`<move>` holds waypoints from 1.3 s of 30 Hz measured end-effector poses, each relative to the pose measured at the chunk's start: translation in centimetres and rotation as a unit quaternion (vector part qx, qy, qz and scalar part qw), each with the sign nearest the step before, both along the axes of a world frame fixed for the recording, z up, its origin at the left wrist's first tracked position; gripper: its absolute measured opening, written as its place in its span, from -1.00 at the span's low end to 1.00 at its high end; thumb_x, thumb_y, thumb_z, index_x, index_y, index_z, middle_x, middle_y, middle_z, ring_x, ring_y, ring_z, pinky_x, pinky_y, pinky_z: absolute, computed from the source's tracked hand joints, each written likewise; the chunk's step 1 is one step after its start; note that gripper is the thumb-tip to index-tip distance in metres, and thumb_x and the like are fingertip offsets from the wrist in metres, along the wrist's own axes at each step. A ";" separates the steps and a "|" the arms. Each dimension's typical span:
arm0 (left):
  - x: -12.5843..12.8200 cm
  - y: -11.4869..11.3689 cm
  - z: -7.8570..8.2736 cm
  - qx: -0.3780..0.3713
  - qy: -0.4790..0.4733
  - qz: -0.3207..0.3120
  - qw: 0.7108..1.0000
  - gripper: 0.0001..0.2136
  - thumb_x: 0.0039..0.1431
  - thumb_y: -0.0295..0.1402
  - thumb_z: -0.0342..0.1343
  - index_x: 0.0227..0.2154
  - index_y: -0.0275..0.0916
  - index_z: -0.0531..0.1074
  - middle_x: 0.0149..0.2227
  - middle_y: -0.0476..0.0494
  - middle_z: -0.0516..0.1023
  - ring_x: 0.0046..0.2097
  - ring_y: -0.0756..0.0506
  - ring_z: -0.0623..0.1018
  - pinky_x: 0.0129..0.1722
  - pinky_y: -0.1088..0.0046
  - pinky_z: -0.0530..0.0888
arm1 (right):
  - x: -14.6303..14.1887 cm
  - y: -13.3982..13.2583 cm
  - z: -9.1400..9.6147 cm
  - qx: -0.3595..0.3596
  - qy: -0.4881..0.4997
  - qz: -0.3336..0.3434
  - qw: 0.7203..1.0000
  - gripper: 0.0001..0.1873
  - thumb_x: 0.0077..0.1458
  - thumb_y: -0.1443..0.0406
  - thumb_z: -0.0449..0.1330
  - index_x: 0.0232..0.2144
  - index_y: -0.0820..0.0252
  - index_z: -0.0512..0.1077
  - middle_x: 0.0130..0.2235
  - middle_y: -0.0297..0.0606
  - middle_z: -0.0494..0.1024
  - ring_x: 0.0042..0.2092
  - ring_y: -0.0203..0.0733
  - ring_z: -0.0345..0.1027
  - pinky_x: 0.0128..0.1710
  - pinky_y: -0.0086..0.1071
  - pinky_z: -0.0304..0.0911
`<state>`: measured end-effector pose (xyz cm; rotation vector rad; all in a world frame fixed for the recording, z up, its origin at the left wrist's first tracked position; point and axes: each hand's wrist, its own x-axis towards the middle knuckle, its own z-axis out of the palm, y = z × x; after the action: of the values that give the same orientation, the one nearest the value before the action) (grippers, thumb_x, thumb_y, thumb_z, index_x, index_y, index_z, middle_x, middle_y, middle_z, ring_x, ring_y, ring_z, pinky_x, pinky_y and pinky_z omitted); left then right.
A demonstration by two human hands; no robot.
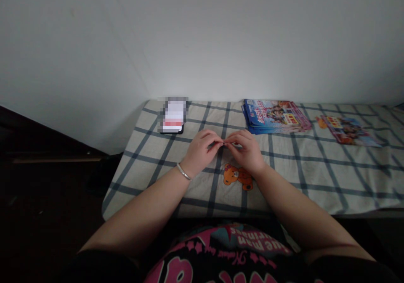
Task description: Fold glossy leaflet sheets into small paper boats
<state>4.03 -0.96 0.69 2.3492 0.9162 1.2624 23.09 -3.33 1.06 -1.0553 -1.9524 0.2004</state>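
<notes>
My left hand (205,148) and my right hand (246,150) meet fingertip to fingertip above the checked cloth (195,190). Each is closed in a pinch. Between the fingertips sits something tiny and dark, too small to name. A bracelet (183,171) circles my left wrist. Just below my right hand, an orange teddy bear figure (238,177) shows on the cloth.
A phone (174,114) with a lit screen lies at the back left. At the back right is a stack of colourful printed leaflets (273,117), and a further leaflet (350,130) lies to its right. A pale wall (202,39) rises behind the table.
</notes>
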 end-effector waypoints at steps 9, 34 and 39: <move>0.1 -0.1 0.3 -0.069 -0.059 -0.002 0.996 -0.91 0.22 -0.47 0.12 -0.40 -0.21 0.41 -0.31 -0.06 0.47 -0.19 -0.06 0.48 -0.15 0.36 0.48 | -0.1 0.0 0.1 -0.068 0.068 -0.002 0.995 -0.87 0.18 0.25 0.18 -0.42 0.07 0.43 -0.32 -0.25 0.53 -0.24 -0.14 0.39 -0.22 -0.20 0.34; 0.0 0.1 -0.2 -0.132 -0.031 0.025 0.990 -0.88 0.09 -0.57 0.07 -0.38 -0.21 0.37 -0.34 -0.01 0.52 -0.28 -0.03 0.51 -0.23 0.41 0.46 | 0.0 0.4 -1.1 -0.169 0.110 0.034 0.979 -0.91 0.08 0.38 0.11 -0.40 0.09 0.25 -0.27 -0.28 0.56 -0.37 -0.27 0.34 -0.38 -0.36 0.25; 0.0 0.2 -0.3 -0.122 -0.012 0.038 0.992 -0.86 0.07 -0.58 0.08 -0.34 -0.21 0.38 -0.36 0.00 0.49 -0.29 -0.03 0.50 -0.23 0.42 0.46 | 0.2 0.5 -1.2 -0.141 0.077 0.006 0.987 -0.90 0.08 0.38 0.10 -0.32 0.10 0.33 -0.31 -0.30 0.49 -0.33 -0.24 0.34 -0.35 -0.35 0.26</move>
<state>4.03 -0.76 0.39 2.1246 1.0953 1.1322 23.24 -2.81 -0.12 -1.1717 -1.8258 0.5615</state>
